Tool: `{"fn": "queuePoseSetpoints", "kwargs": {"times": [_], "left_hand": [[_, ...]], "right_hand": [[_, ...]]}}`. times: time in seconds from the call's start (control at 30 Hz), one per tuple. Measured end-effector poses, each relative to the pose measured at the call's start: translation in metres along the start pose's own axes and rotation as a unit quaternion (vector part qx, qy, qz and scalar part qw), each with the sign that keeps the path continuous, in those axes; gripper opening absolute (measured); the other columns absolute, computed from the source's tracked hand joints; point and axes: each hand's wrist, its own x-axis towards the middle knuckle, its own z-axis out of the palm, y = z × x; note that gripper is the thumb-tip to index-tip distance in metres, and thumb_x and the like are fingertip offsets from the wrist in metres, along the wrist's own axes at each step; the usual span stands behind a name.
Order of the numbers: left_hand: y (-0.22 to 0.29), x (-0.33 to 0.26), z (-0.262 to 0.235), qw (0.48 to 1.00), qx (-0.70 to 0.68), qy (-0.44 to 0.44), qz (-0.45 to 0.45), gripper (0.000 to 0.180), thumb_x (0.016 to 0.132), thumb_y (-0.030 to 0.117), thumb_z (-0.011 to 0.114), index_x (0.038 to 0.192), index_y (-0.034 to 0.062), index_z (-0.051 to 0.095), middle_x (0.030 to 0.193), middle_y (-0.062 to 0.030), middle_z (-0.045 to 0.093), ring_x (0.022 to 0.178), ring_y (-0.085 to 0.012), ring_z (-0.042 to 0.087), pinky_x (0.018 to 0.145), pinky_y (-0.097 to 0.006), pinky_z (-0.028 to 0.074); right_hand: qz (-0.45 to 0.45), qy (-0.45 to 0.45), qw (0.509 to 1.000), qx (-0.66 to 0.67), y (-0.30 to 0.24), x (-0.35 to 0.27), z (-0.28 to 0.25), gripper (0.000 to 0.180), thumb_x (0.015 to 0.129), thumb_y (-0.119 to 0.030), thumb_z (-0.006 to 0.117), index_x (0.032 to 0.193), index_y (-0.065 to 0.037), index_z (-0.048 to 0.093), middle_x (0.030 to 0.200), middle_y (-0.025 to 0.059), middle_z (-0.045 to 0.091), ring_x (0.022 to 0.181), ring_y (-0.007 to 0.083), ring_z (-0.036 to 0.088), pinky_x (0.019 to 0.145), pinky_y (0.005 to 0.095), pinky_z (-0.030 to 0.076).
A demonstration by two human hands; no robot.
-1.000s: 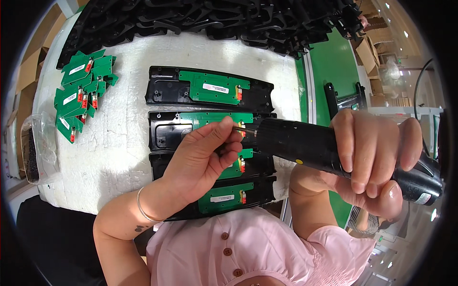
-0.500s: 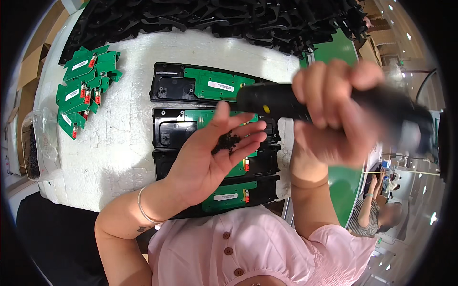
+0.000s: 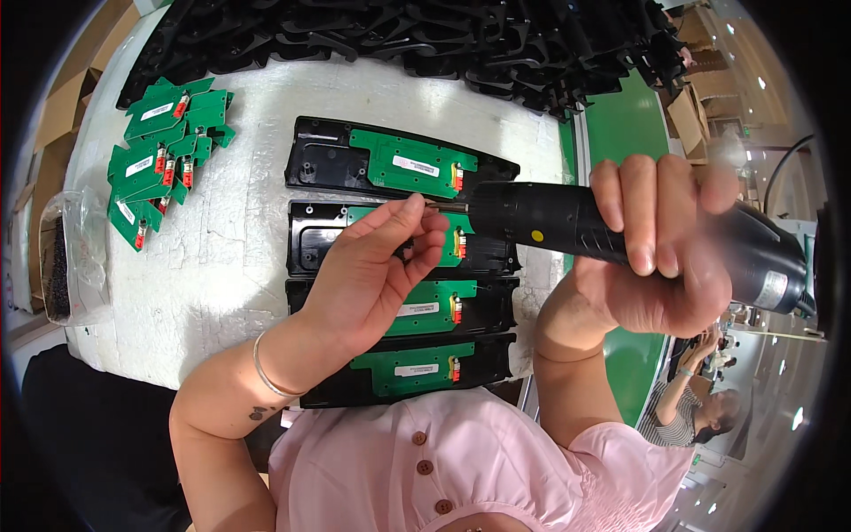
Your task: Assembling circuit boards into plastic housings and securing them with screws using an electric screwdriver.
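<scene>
Right hand (image 3: 660,257) fingers wrapped around electric screwdriver (image 3: 567,222); left hand (image 3: 377,270) fingertips pinching its bit (image 3: 446,207), above second black housing (image 3: 312,239).

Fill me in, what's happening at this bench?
A person holds a black electric screwdriver in the right hand, lifted off the table. The left hand pinches at the bit tip, apparently seating a screw, though that is too small to confirm. Beneath lie four black housings in a column, each with a green circuit board in it. Loose green boards are piled to the left, black plastic parts along the back.
</scene>
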Motion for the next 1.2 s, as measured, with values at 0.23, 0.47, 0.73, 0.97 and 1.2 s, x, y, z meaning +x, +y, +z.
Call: {"fn": "queuePoseSetpoints", "kwargs": {"times": [0.23,0.47,0.73,0.97,1.2], "left_hand": [[-0.001,-0.002,-0.001,0.999,-0.020,-0.028,-0.027,0.017,0.087,0.019,0.054,0.096,0.0035,0.055,0.089,-0.0032,0.057,0.079,-0.0073,0.055,0.072,-0.017,0.048],[-0.002,-0.002,0.004,0.994,-0.055,-0.073,-0.053,0.022,0.088,0.020,0.052,0.098,0.0007,0.055,0.097,-0.0081,0.057,0.085,-0.0115,0.057,0.077,-0.020,0.049],[-0.013,-0.008,0.012,0.993,0.037,-0.037,-0.110,0.028,0.092,0.012,0.040,0.113,-0.0059,0.048,0.112,-0.0208,0.053,0.105,-0.0293,0.053,0.090,-0.032,0.046],[-0.011,-0.011,0.014,0.987,0.115,-0.060,-0.094,0.024,0.090,0.014,0.047,0.110,-0.0001,0.051,0.098,-0.0123,0.060,0.092,-0.0208,0.060,0.080,-0.028,0.049],[-0.010,-0.012,0.013,0.987,0.137,-0.055,-0.070,0.019,0.087,0.013,0.053,0.103,0.0023,0.055,0.092,-0.0072,0.061,0.083,-0.0145,0.060,0.076,-0.024,0.049]], "right_hand": [[0.012,-0.032,0.999,0.006,-0.011,-0.004,0.006,0.020,0.067,-0.006,0.053,0.083,-0.010,0.042,0.060,-0.0043,0.045,0.055,0.0058,0.046,0.061,0.0215,0.034],[-0.006,-0.040,0.997,-0.060,-0.007,-0.003,0.008,0.020,0.067,-0.005,0.053,0.083,-0.011,0.042,0.058,-0.0065,0.047,0.050,0.0064,0.045,0.054,0.0230,0.034],[0.056,0.108,0.981,-0.152,0.054,0.018,-0.017,0.022,0.070,-0.006,0.043,0.091,-0.003,0.047,0.059,0.0024,0.040,0.050,0.0118,0.035,0.056,0.0309,0.035],[0.083,0.106,0.980,-0.147,0.057,0.019,-0.016,0.021,0.069,-0.005,0.044,0.089,-0.003,0.047,0.059,0.0022,0.040,0.050,0.0119,0.036,0.054,0.0296,0.034],[0.108,0.064,0.983,-0.132,0.065,0.027,-0.010,0.014,0.069,-0.004,0.048,0.083,-0.004,0.045,0.056,0.0037,0.040,0.047,0.0122,0.036,0.052,0.0282,0.035]]}}
